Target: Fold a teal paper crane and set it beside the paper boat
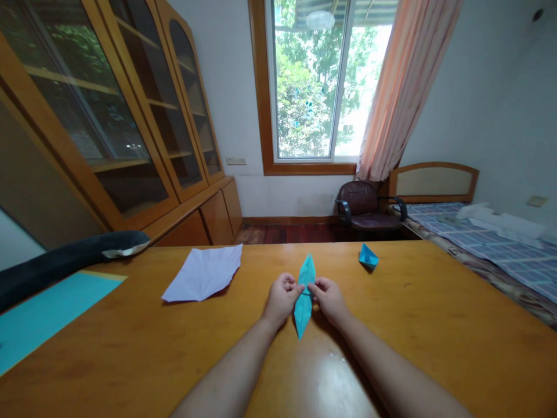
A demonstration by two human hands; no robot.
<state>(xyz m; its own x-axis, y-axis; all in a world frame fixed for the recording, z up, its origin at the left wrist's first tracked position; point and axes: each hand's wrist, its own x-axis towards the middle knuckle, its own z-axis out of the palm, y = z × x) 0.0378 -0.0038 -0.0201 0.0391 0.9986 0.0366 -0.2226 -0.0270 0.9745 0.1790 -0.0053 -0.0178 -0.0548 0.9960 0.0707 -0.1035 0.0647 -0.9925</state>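
Note:
A folded turquoise paper (305,316), long and pointed at both ends, is held over the middle of the wooden table. My left hand (281,300) pinches its left edge near the middle, thumb on top. On the opposite edge, my right hand (333,301) grips the paper the same way, its thumb close to the other one. A dark crosswise gap or fold shows between the two thumbs. The paper's far tip points toward the window and its near tip toward me. The undersides of the fingers are partly hidden.
A creased white sheet (204,273) lies to the left on the table (391,360). At the right rear stands a small blue folded paper boat (368,257). Turquoise sheets (56,313) and a dark padded object (78,252) occupy the far left. A chair (363,206) stands behind the table.

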